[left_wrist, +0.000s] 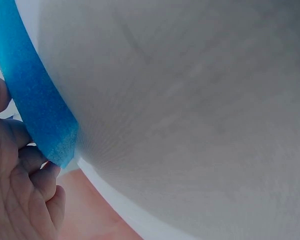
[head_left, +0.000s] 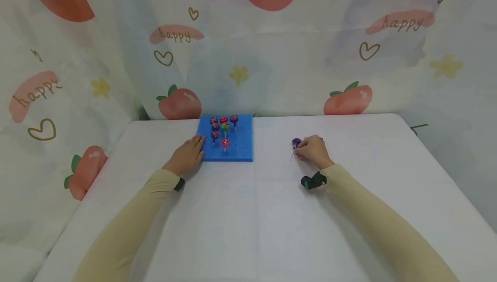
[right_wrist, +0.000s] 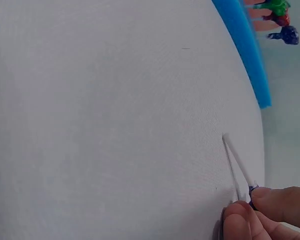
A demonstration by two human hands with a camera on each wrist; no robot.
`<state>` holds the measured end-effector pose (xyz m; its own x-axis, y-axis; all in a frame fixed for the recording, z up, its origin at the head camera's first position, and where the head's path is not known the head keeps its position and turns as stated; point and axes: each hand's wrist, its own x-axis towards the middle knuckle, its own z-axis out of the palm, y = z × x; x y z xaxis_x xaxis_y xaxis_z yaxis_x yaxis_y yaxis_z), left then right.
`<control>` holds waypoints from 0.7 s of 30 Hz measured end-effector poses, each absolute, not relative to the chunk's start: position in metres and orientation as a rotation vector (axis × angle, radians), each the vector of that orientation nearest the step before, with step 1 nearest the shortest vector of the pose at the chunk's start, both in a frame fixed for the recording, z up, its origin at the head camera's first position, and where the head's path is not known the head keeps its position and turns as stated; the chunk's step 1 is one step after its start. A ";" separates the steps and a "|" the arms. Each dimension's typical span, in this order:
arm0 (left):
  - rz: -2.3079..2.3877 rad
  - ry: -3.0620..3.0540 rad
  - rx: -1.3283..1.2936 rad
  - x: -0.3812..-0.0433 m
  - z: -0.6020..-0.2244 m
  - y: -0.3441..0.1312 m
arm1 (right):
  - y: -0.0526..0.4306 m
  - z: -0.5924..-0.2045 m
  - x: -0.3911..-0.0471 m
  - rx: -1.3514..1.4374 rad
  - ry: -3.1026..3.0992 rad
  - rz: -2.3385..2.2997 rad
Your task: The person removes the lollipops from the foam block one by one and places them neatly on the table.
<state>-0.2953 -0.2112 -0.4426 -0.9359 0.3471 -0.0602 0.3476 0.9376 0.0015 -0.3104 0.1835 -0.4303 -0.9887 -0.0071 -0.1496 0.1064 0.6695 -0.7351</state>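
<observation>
A blue foam board [head_left: 243, 144] lies at the back of the table, left of the middle. Several wrapped lollipops stand upright in it, among them a green lollipop [head_left: 225, 127] and a red lollipop [head_left: 225, 143]. My left hand [head_left: 187, 154] rests against the board's left edge, its fingers touching the foam. To the right of the board, my right hand [head_left: 313, 150] pinches a purple-wrapped lollipop [head_left: 296, 141] just below its head. Its white stick [right_wrist: 238, 159] points down toward the table in the right wrist view, and the fingers partly hide the wrapper there.
The white table [head_left: 256, 221] reaches back to a patterned cloth backdrop [head_left: 272, 57] with fruit and hearts. A dark wrist device [head_left: 313, 181] sits below my right hand, and another dark device [head_left: 179, 185] shows at the left cuff.
</observation>
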 end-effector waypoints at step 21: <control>0.010 3.031 0.548 -0.294 -0.441 -0.210 | 0.173 -0.432 -0.314 0.098 2.871 -1.070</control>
<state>-0.2937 -0.2099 -0.4414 -0.9348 0.3503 -0.0593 0.3499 0.9366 0.0173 -0.3141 0.1732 -0.4315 -0.9951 0.0333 -0.0930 0.0860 0.7547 -0.6504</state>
